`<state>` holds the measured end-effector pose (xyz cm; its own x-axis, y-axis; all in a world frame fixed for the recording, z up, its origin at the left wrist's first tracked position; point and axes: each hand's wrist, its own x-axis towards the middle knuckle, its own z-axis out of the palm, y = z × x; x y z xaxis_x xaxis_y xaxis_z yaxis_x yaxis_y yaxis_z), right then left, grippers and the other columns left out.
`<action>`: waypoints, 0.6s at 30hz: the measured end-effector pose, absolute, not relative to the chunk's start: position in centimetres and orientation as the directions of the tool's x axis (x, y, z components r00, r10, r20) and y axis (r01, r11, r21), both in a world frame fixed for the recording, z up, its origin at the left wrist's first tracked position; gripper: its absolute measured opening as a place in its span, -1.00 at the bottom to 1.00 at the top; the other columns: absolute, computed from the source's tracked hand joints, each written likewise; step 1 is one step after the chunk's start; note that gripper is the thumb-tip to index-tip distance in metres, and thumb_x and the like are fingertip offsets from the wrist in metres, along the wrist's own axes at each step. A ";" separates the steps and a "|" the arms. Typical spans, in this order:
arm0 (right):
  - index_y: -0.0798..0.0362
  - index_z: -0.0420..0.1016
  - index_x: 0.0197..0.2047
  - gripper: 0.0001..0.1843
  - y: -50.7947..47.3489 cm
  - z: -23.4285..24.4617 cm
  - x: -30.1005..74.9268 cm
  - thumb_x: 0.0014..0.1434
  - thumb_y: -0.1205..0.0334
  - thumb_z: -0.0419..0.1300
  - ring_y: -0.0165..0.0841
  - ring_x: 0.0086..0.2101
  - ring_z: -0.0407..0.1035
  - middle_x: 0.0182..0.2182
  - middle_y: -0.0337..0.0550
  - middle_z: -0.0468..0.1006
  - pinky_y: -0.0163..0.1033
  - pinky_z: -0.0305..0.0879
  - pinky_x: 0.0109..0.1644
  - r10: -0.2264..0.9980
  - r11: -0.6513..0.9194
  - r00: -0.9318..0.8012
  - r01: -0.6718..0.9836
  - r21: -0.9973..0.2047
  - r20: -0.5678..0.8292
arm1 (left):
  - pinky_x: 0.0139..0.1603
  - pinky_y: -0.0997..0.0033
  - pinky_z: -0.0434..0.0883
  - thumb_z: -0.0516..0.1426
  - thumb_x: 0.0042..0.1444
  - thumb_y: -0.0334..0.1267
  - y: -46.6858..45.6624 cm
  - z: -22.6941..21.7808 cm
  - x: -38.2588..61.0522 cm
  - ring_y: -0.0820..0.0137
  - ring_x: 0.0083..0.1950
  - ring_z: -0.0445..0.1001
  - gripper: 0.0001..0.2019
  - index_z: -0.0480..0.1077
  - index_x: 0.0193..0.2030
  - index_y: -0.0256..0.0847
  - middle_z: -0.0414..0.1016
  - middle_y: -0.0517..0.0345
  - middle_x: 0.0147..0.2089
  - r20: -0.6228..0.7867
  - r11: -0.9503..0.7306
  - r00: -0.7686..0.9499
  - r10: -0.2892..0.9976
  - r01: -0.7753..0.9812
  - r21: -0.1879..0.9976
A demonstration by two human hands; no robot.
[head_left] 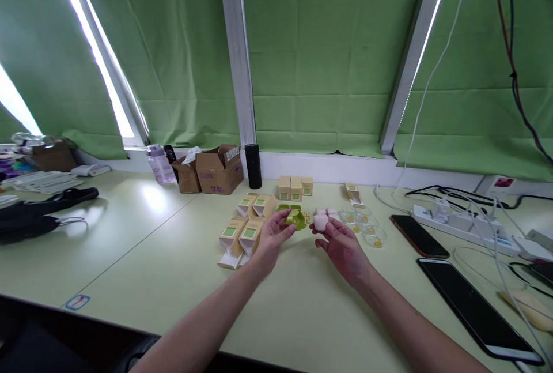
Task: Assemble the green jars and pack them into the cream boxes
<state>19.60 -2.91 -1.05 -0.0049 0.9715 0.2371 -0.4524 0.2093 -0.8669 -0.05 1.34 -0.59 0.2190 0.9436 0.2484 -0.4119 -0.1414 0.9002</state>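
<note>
My left hand (271,238) is closed on a small green piece (295,218) held just above the table. My right hand (341,244) pinches a small pale pink piece (320,222) right beside it. Under and behind the hands lie more green pieces (286,208), pink pieces (332,211) and several clear plastic shells with yellow dots (367,229). To the left of my left hand lie several open tan cartons with green labels (240,236). Three closed tan cartons (295,188) stand at the back.
Two brown cardboard boxes (213,170), a black cylinder (253,166) and a clear bottle (159,164) stand by the window ledge. Two phones (419,236) (475,306), a power strip (462,220) and cables lie at the right. Black straps (38,211) lie far left.
</note>
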 end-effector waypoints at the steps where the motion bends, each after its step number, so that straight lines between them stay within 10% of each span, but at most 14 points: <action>1: -0.04 0.65 -0.09 -0.58 -2.9 -1.0 19.6 0.11 -0.13 0.45 -0.15 -0.14 0.52 -0.12 0.00 0.68 -0.14 0.42 -0.23 0.970 0.214 -0.010 -0.452 -0.866 0.244 | 0.20 0.14 0.43 0.51 -0.09 -0.11 1.3 -0.6 -0.1 0.11 0.13 0.57 -0.40 0.54 0.10 -0.22 0.65 -0.10 0.07 0.246 -0.139 0.221 0.944 -0.412 0.901; 18: -0.09 0.64 -0.07 -0.61 -3.2 -0.8 19.6 0.02 0.08 0.53 -0.29 -0.22 0.43 -0.15 -0.13 0.60 -0.20 0.45 -0.22 0.943 0.289 -0.008 -0.473 -0.833 0.332 | 0.18 0.19 0.44 0.50 -0.04 -0.09 1.3 -0.8 0.0 0.11 0.14 0.59 -0.44 0.56 0.10 -0.21 0.63 -0.10 0.13 0.256 -0.140 0.247 0.934 -0.407 0.903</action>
<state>19.62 -3.15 -0.81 -0.0084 0.9432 0.3322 -0.4726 0.2890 -0.8325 0.01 1.35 -0.79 0.2474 0.9345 0.2560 -0.4072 -0.1395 0.9026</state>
